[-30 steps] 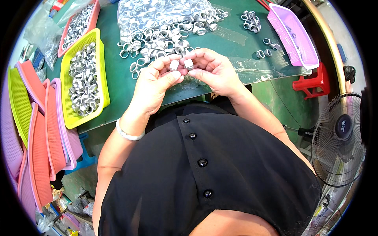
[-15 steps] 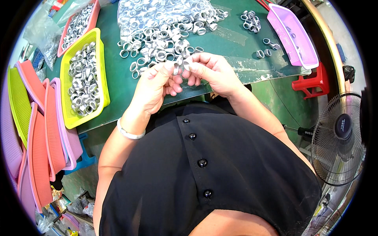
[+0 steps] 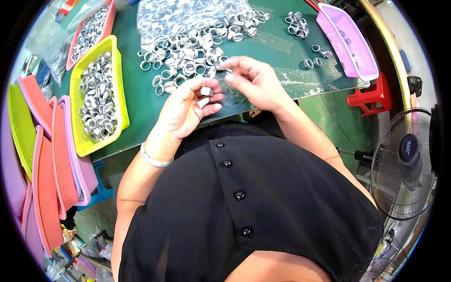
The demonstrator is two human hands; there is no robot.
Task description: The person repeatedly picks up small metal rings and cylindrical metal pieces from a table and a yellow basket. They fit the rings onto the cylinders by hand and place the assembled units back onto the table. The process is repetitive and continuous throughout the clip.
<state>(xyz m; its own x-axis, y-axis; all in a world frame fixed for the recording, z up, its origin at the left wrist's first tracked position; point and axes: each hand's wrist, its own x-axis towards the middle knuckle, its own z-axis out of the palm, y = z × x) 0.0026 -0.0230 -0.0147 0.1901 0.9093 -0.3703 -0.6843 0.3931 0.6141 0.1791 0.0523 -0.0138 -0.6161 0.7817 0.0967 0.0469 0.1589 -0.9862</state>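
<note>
My left hand (image 3: 181, 109) is turned palm up with its fingers curled around two silver-grey metal rings; the flat face of one ring (image 3: 206, 91) shows between the fingers, and a second ring (image 3: 203, 102) sits just below it. Beside it, at the near edge of the ring pile, my right hand (image 3: 256, 84) has its thumb and index finger apart. Whether a ring touches those fingertips is hard to make out. A loose heap of similar rings (image 3: 188, 58) spreads out from a clear plastic bag (image 3: 183, 21) full of them.
A yellow-green basket (image 3: 123, 105) of rings and a coral basket (image 3: 112, 21) stand on the green table's left. At right are a ring cluster (image 3: 297, 25), several separate rings (image 3: 308, 63) and a purple basket (image 3: 359, 73). Stacked baskets (image 3: 49, 188), a red stool (image 3: 371, 96) and a fan (image 3: 399, 164) surround the table.
My hands have drawn apart from their fingertip-to-fingertip position. The left hand has opened somewhat, showing rings in its fingers, while the right has shifted slightly up and its thumb and index finger have parted.
</note>
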